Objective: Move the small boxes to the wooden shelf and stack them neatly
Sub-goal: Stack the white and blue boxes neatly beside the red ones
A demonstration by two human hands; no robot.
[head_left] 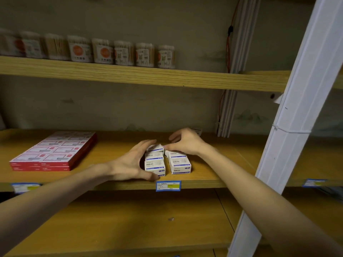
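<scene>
Both hands are at a cluster of small white boxes (168,160) with blue print, which sit on the middle wooden shelf (111,143) near its front edge, just above a blue-edged price label (168,186). The boxes form two short rows running front to back, the left row close beside the right, with a narrow gap between the two front boxes.

The left hand (133,162) cups the left side of the cluster: its fingers stretch along the top back box and its thumb lies low against the front box at the shelf edge, so the hand is spread wide and presses the row rather than closing round any one box. The right hand (185,143) is over the back of the right row, fingers loosely curved; its thumb and forefinger seem to pinch the corner of a box there, though that spot is too hidden to be sure.

To the left on the same shelf lies a flat block of red and white packs (55,153). The shelf above (130,75) carries a row of clear tubs of cotton swabs (104,51). A white post (297,115) leans across the right side.
</scene>
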